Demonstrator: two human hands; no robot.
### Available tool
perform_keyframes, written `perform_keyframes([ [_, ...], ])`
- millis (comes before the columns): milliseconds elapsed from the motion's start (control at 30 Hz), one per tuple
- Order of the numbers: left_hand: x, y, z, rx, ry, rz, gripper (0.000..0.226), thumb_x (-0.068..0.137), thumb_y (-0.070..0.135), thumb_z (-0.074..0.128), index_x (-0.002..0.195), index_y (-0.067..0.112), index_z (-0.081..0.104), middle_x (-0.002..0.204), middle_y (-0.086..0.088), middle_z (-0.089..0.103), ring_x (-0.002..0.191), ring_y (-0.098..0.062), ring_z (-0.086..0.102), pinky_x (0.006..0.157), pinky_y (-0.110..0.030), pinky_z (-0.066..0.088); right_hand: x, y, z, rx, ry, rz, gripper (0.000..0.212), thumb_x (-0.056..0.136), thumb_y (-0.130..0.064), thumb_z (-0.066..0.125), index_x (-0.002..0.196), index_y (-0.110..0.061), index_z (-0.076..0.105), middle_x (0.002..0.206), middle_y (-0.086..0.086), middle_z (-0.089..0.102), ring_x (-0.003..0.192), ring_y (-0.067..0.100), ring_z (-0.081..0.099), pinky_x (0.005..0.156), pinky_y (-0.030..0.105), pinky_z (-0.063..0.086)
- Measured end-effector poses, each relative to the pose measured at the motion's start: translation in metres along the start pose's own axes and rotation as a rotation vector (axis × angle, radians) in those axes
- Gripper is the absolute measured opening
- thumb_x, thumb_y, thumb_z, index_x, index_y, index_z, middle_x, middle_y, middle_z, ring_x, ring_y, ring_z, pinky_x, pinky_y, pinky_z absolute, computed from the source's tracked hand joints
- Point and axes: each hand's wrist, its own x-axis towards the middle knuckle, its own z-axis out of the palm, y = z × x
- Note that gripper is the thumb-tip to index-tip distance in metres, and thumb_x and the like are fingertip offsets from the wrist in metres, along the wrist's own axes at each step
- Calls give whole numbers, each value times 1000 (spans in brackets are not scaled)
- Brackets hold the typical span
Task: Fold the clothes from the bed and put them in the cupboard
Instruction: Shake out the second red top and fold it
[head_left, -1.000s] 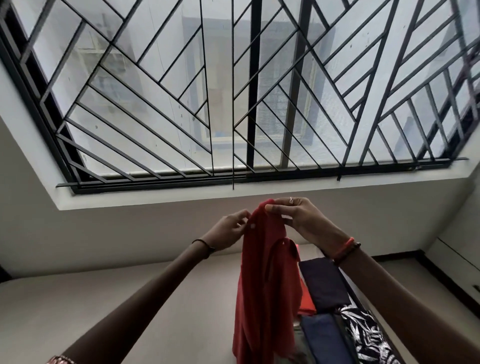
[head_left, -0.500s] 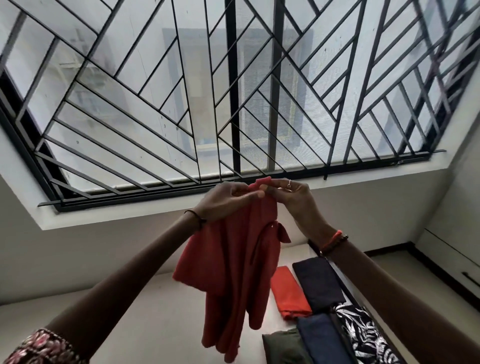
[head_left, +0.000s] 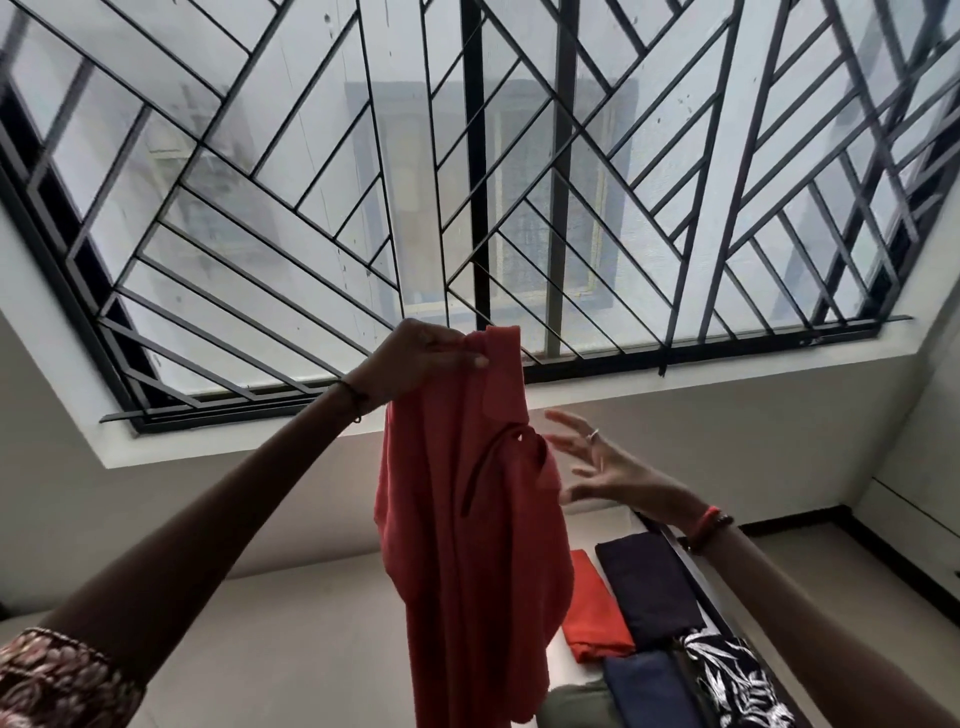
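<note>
Lower left corner: patterned sleeve (head_left: 57, 675), with the bare left forearm running up and to the right. Thin dark band (head_left: 353, 395) at that wrist.

Left hand (head_left: 421, 358) is raised in front of the window grille (head_left: 519, 182), fingers curled and pinching the top edge of the red garment (head_left: 467, 545). The garment hangs straight down from that grip, bunched lengthwise, its lower end running out of the bottom of the view, in the air above the bed (head_left: 285, 649).

Right hand (head_left: 597, 467) is lower, just beside the garment's right edge, fingers spread and straight, holding nothing; whether the fingertips touch the cloth cannot be told. Ring on one finger, red and dark bangles (head_left: 709, 525) at the wrist.

Below the right arm, folded pieces lie close together on the bed: orange piece (head_left: 592, 613), dark piece (head_left: 649, 587), navy piece (head_left: 644, 691), black-and-white leaf print (head_left: 737, 686), olive piece (head_left: 571, 706) partly behind the garment.
</note>
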Motion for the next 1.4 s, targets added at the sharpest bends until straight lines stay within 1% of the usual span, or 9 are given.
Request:
perform_keyframes([
  [167,0,2,-3,-65,26,-31,32,76,10,72,91,-18,64,84,-20,62,76,-27,56,69,-33,48,3,24,15,297,-120,84,93,68,-14,83,143,-34,31,135,8,55,123,21,53,98,36,46],
  [367,-3,-1,-14,-48,77,-64,17,79,10,71,84,-5,69,75,-9,66,67,-17,61,63,-27,52,9,18,12,486,26,58,73,52,-21,92,118,-11,61,102,6,69,92,14,66,77,23,53],
  [500,-9,-13,-28,-44,127,-77,47,69,32,76,82,-11,64,72,-10,58,63,-16,52,59,-25,44,5,1,-12,506,77,-20,62,62,2,82,118,-9,59,103,11,68,91,15,65,75,22,55],
  [667,-11,-24,-31,-42,201,-107,10,78,21,74,76,11,75,73,-6,67,68,-15,58,67,-30,47,5,-32,-35,519,125,-142,72,57,-13,90,119,-24,54,87,16,67,74,17,63,69,25,54],
  [767,-10,-25,-28,-53,259,-75,25,81,14,72,62,30,75,59,13,66,55,4,56,53,-12,46,9,-47,-40,502,171,-196,51,56,-16,90,99,-18,65,89,9,68,79,14,63,71,21,53],
  [933,-10,-25,-28,-126,315,-78,7,80,22,74,75,19,77,71,-3,68,67,-12,59,64,-27,48,13,-63,-38,496,250,-172,47,52,-31,90,91,-9,74,92,5,71,85,10,66,74,18,52],
  [1100,-9,-35,-22,-159,330,-170,19,78,29,75,86,12,76,82,-7,72,76,-15,64,74,-32,53,24,-74,-30,116,503,-167,26,65,-14,81,85,-13,65,74,-7,69,72,2,63,68,13,49],
  [1233,-10,-42,-8,-267,435,-230,21,81,23,73,95,8,73,70,7,71,70,-8,64,64,-17,54,34,-83,-24,-148,607,-147,54,71,-4,79,117,-23,59,82,6,65,75,15,63,71,27,54],
  [1400,-17,-43,20,-390,513,-201,11,82,22,71,88,13,67,86,-6,70,80,-17,63,78,-34,52,45,-95,-2,-461,844,-44,45,74,-12,78,116,-12,63,102,10,67,93,19,60,75,14,36],
])
